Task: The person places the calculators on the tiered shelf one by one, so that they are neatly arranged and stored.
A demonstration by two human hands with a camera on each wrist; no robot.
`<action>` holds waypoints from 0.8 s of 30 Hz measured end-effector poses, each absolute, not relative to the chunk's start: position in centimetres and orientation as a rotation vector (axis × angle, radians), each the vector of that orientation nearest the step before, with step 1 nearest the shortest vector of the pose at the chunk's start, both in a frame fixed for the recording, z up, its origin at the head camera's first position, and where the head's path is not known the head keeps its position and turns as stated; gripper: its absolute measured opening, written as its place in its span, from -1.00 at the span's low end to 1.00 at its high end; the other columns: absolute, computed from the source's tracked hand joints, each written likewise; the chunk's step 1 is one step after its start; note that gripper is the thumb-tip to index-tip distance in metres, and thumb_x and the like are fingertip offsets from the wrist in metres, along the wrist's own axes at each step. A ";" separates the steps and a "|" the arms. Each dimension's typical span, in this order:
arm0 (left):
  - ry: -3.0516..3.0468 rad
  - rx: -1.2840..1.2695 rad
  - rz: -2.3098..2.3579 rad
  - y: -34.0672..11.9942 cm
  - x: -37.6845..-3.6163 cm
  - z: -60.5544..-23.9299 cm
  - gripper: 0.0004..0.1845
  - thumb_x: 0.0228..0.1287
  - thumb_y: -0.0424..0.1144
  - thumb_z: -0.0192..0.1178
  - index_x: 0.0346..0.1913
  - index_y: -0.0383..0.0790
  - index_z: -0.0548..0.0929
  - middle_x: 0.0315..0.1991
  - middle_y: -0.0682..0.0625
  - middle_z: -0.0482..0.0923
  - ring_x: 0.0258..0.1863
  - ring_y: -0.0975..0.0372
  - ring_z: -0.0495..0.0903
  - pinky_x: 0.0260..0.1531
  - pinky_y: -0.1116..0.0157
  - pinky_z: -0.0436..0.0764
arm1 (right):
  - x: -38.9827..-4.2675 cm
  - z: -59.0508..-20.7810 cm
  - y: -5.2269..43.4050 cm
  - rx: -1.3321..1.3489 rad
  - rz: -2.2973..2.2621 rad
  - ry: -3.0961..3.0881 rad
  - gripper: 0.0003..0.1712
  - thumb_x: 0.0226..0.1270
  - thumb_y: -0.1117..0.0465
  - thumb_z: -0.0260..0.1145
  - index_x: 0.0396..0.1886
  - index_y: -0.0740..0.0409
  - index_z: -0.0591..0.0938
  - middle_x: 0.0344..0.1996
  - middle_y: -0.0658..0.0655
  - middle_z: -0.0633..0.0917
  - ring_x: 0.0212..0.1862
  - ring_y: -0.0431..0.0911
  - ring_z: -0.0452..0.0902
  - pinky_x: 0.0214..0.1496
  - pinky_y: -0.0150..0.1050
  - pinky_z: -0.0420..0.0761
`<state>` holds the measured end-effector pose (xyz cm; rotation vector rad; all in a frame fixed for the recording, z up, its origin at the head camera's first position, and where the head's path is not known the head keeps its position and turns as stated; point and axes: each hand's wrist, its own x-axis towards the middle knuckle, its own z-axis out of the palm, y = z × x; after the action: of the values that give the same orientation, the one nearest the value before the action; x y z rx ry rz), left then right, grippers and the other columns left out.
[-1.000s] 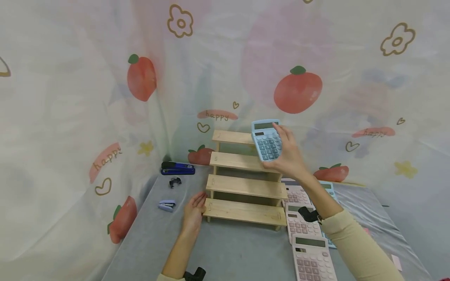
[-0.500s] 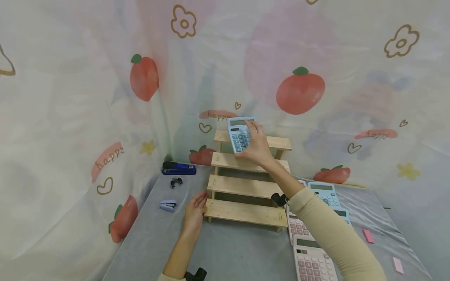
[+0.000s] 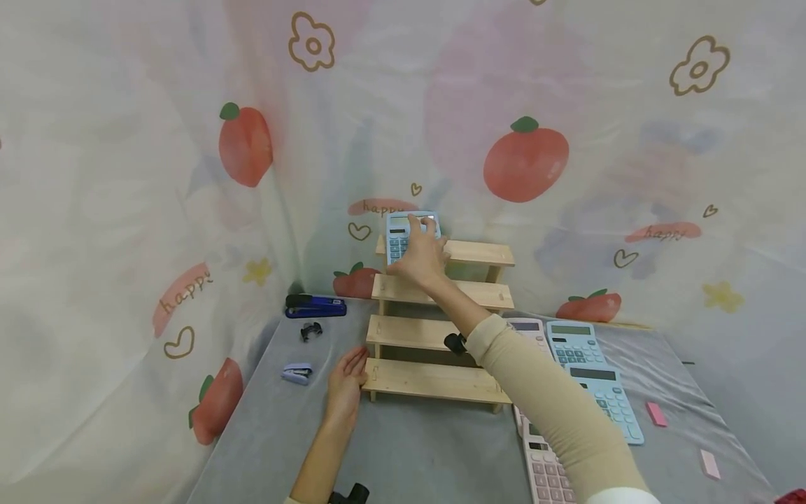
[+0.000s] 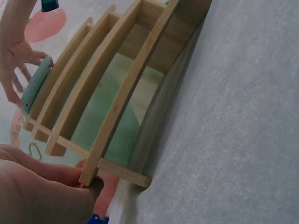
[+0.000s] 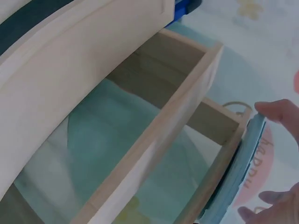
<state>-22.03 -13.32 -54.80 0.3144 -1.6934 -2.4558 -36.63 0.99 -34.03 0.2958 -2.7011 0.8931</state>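
Observation:
My right hand [image 3: 423,257] holds a light blue calculator [image 3: 397,240] by its edges, at the left end of the top board of a four-step wooden display rack [image 3: 428,381]. Much of the keypad is hidden behind that hand. In the right wrist view the calculator [image 5: 252,158] appears edge-on, right at the top board, with the thumb at one edge and fingertips near the other. Low on the left, my left hand [image 3: 345,388] grips the left end of the rack's bottom board; the left wrist view shows its fingers [image 4: 60,173] around that corner.
Two blue calculators [image 3: 604,399] and several pink ones [image 3: 549,476] lie right of the rack, partly under the right sleeve. Pink blocks [image 3: 656,414] lie farther right. On the left are a dark blue stapler [image 3: 315,306], a black clip-like item [image 3: 311,331] and a small lilac stapler [image 3: 297,373].
My right hand has carried the blue calculator leftward, from the rack's right side to the left end of the top board. My left hand has stayed at the bottom board.

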 end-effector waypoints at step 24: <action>-1.700 0.292 -2.465 -13.3 -21.9 -54.9 -0.29 0.24 -0.78 -0.16 0.50 -0.56 0.26 0.50 -0.47 0.23 0.55 -0.15 0.20 0.45 0.07 0.27 | -34.3 -34.7 5.4 0.395 1.002 -2.669 0.26 0.08 -0.14 0.66 0.64 0.19 0.19 0.60 0.34 0.12 0.40 0.32 0.36 0.34 0.21 0.46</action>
<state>-21.91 -13.33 -54.88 0.2922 -1.6997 -2.4649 -34.35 5.35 -34.67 0.3947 -2.6691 1.0024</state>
